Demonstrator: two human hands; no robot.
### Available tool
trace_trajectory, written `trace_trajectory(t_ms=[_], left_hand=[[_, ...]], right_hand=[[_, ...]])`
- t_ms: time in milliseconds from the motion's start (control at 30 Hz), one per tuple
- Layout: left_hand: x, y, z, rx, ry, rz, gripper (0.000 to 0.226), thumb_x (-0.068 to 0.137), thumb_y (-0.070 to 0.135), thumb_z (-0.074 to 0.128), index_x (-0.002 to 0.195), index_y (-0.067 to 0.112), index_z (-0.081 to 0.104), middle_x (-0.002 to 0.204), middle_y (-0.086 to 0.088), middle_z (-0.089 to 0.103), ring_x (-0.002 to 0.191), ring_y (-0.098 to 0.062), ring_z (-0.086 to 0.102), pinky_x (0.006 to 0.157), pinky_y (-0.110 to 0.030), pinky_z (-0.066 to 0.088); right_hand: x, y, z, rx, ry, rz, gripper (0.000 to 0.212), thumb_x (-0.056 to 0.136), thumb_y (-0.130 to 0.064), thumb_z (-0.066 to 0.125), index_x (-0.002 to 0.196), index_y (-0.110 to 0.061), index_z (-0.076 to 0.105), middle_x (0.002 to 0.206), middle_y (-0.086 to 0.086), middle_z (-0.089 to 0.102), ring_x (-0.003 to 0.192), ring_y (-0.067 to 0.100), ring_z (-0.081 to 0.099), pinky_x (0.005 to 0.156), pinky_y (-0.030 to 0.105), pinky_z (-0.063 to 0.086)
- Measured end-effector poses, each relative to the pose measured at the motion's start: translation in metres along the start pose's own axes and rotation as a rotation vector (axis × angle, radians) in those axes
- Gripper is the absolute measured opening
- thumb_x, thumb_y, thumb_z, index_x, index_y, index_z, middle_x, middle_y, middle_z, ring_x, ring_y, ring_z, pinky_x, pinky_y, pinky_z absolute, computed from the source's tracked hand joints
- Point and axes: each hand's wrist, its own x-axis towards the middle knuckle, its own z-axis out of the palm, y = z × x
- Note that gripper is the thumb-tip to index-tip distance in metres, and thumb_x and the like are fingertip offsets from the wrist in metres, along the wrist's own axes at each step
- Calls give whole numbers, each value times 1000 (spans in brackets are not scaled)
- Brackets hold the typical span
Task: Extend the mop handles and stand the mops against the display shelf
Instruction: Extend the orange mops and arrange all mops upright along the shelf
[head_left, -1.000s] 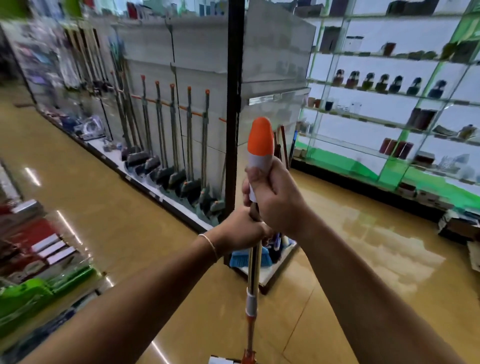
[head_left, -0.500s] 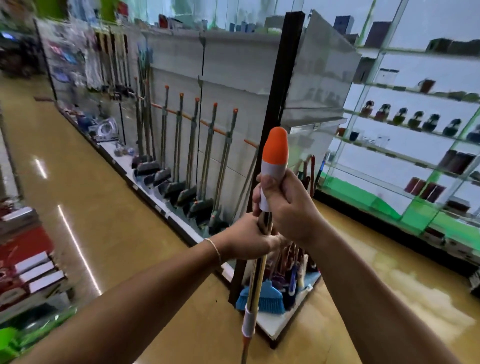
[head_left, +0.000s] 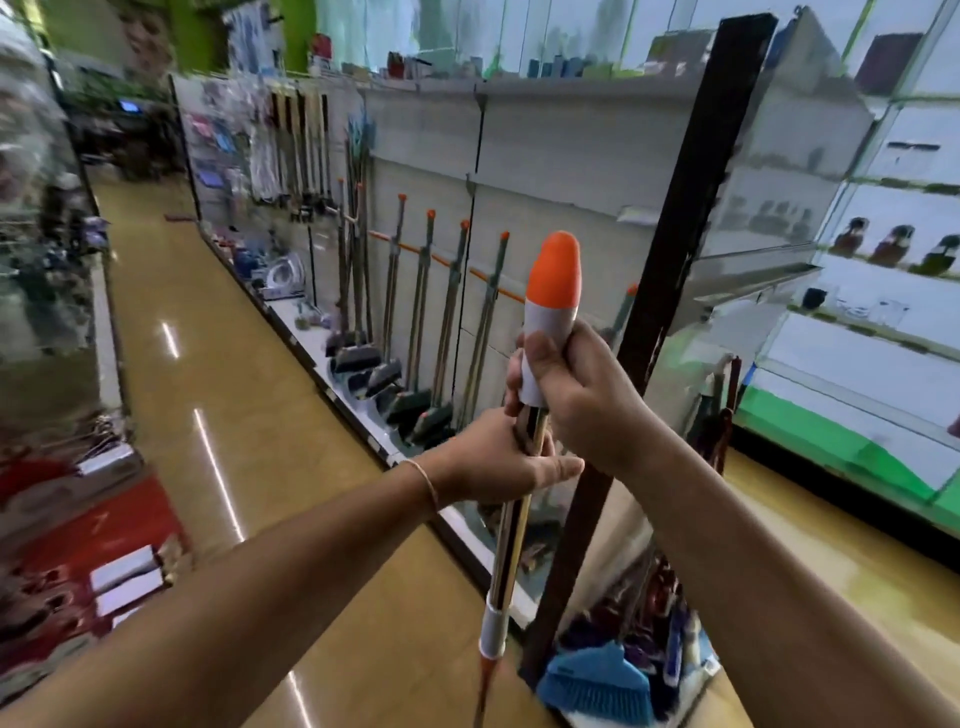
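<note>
The right hand (head_left: 576, 400) was curled round the mop handle (head_left: 511, 525) at its white-and-orange grip, and the left hand (head_left: 498, 457) clasped the shiny tube just below, probably to steady it for extending. Finished mops (head_left: 415, 332) leaned on the display shelf (head_left: 571, 171) at ten o'clock.

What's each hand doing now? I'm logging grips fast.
Left hand: closed around the mop handle.
Right hand: closed around the white-and-orange grip above it.

A shop: a long display shelf (head_left: 545, 156) lined with mops (head_left: 415, 322), and glass shelving (head_left: 883, 322) of goods flanking a polished aisle.
</note>
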Motion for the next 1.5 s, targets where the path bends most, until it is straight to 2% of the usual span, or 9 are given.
trace_trajectory(t_ms=[100, 267, 433, 600, 800, 900, 1000, 1133, 1500], left_hand=[[16, -26, -27, 10, 38, -36, 25, 91, 21, 66, 99, -2, 62, 83, -25, 63, 69, -26, 61, 63, -33, 56], [53, -75, -71, 81, 129, -70, 19, 91, 20, 66, 98, 2, 62, 83, -24, 62, 67, -19, 61, 62, -25, 56], [105, -129, -122, 161, 213, -128, 31, 84, 42, 66, 98, 14, 62, 85, -15, 67, 81, -28, 67, 70, -51, 57], [148, -167, -167, 204, 280, -180, 42, 78, 52, 65, 103, 17, 62, 91, -9, 69, 89, -25, 68, 76, -48, 58], [173, -206, -213, 249, 332, -241, 31, 88, 32, 67, 106, 7, 63, 95, -14, 68, 93, -25, 67, 81, -48, 57], [182, -231, -239, 255, 383, -239, 33, 86, 37, 68, 106, 11, 63, 95, -11, 70, 93, -23, 68, 79, -47, 58], [188, -260, -270, 271, 431, -266, 33, 85, 35, 71, 107, 12, 64, 95, -9, 70, 92, -21, 68, 78, -44, 59], [198, -297, -317, 272, 438, -206, 29, 87, 26, 70, 108, 9, 63, 96, -10, 70, 93, -20, 68, 79, -40, 59], [226, -419, -485, 224, 445, -199, 30, 88, 36, 68, 107, 14, 62, 95, -7, 69, 92, -20, 69, 77, -43, 60]], right_hand=[[40, 21, 9, 29, -42, -10, 29, 91, -32, 49, 104, -6, 47, 73, 2, 57, 68, 24, 57, 68, 41, 53], [114, 60, 16, 77, -140, -29, 15, 102, -25, 46, 103, -10, 48, 73, 1, 56, 67, 19, 57, 67, 35, 54], [200, 97, 20, 124, -220, -49, 7, 103, -21, 44, 102, -18, 50, 75, 2, 56, 68, 18, 58, 66, 29, 54], [278, 134, 23, 207, -293, -49, 21, 97, -29, 49, 106, -10, 48, 76, 2, 56, 69, 19, 57, 68, 33, 54], [348, 175, 45, 205, -368, -77, 35, 90, -37, 50, 109, -9, 49, 79, 4, 58, 71, 15, 59, 70, 30, 54], [382, 190, 61, 229, -395, -80, 39, 91, -36, 51, 113, -4, 48, 80, 6, 58, 72, 20, 59, 73, 39, 55], [417, 203, 83, 240, -431, -94, 44, 91, -35, 51, 117, 0, 47, 79, 5, 57, 71, 19, 59, 71, 35, 55], [468, 222, 116, 222, -453, -115, 42, 91, -35, 50, 116, -1, 46, 78, 2, 57, 69, 17, 58, 68, 33, 54], [636, 256, 228, 207, -464, -123, 30, 91, -35, 51, 105, -8, 48, 77, 5, 59, 66, 19, 60, 65, 32, 56]])
